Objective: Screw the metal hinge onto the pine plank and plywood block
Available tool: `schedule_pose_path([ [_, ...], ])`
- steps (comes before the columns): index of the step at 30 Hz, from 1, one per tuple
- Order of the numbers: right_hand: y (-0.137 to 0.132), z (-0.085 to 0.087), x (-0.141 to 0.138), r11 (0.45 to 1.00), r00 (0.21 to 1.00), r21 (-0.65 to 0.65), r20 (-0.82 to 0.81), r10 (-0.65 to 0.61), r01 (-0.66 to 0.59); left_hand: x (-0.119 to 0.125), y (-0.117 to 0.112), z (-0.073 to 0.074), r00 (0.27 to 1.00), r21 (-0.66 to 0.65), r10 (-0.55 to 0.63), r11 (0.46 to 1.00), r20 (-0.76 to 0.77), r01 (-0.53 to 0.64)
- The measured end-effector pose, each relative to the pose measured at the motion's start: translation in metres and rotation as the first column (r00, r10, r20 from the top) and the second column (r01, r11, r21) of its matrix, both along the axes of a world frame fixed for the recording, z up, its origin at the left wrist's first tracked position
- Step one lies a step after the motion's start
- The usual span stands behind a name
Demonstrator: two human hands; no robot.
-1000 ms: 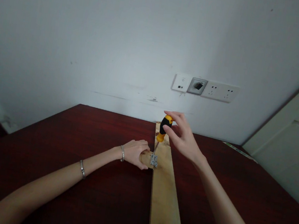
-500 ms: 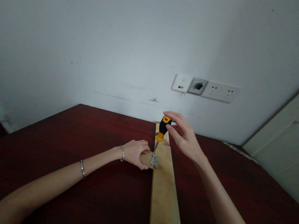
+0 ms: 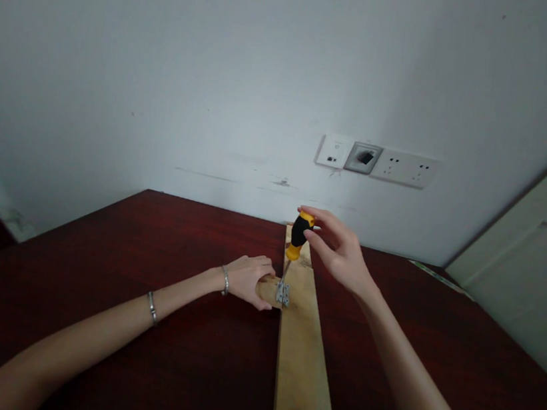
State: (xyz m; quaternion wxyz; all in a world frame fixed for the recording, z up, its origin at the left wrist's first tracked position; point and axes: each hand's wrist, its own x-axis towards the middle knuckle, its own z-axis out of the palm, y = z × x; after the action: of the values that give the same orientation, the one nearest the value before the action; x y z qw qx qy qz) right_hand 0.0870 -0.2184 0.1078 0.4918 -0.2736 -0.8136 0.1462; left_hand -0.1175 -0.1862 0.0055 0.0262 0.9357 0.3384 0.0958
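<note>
A long pale wooden plank point(image 3: 302, 370) lies on the dark red table point(image 3: 160, 338), running away from me. A small metal hinge point(image 3: 282, 293) sits at its left edge, bridging to a small wood block point(image 3: 267, 289). My left hand point(image 3: 246, 279) is closed on that block, holding it against the plank. My right hand point(image 3: 335, 248) pinches the top of a yellow and black screwdriver point(image 3: 298, 234) that stands nearly upright with its tip on the hinge.
A white wall rises behind the table, with a row of sockets point(image 3: 377, 161) above the plank's far end. A pale door point(image 3: 537, 267) stands at the right. Two thin bracelets circle my left forearm.
My right hand's fingers have shifted slightly round the screwdriver handle. The left hand, the block and the plank have stayed where they were.
</note>
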Motion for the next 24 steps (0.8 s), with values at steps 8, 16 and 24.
schedule_pose_path([
  [8, 0.001, -0.002, -0.003, 0.991, 0.992, 0.074, -0.071, -0.109, 0.114, 0.000, 0.000, 0.000, 1.000, -0.002, -0.003, 1.000, 0.015, 0.003],
  [16, 0.004, -0.005, -0.001, 1.000, 0.998, 0.002, -0.058, -0.029, 0.029, 0.001, 0.000, 0.000, 1.000, 0.003, -0.006, 1.000, 0.009, 0.006],
  [24, 0.005, -0.007, 0.000, 0.999, 0.999, -0.035, -0.039, -0.022, 0.020, 0.000, 0.000, -0.001, 1.000, 0.003, 0.003, 1.000, 0.012, -0.003],
])
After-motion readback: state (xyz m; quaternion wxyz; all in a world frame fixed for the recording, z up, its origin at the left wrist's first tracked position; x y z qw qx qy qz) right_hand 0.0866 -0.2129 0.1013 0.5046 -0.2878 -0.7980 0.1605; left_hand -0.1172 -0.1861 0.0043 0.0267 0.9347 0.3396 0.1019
